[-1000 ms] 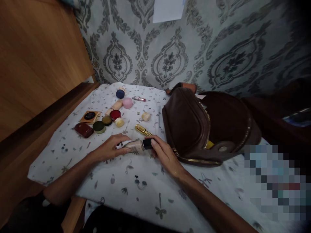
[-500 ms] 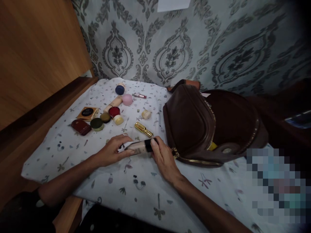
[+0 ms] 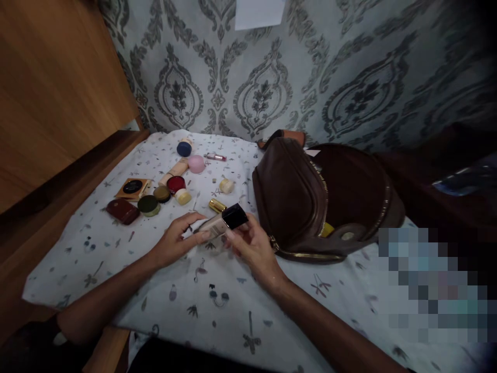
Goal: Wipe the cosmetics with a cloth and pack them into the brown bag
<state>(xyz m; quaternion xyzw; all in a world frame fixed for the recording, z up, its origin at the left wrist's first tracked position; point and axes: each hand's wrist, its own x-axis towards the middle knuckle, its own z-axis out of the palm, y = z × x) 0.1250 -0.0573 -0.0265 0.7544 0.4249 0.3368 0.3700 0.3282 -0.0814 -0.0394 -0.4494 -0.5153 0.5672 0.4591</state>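
Observation:
A beige bottle (image 3: 213, 228) with a black cap (image 3: 234, 216) is held between my two hands above the patterned cloth. My left hand (image 3: 179, 239) is closed around its lower end, with a white wipe or tissue (image 3: 193, 228) under the fingers. At the cap end, my right hand (image 3: 252, 248) pinches the bottle with thumb and fingers, its fingertips partly hidden behind it. Just beyond the bottle lies a gold tube (image 3: 216, 205), partly covered by the cap.
An open brown bag (image 3: 289, 191) stands to the right. Several cosmetics, including a red jar (image 3: 176, 184), a green jar (image 3: 148, 205) and a brown case (image 3: 122, 211), lie at the left. A wooden cabinet (image 3: 66, 77) borders the left side.
The bottle's capped end has tilted up and turned toward the camera. My right hand has shifted from over the cap to beneath and beside it. The view has moved slightly.

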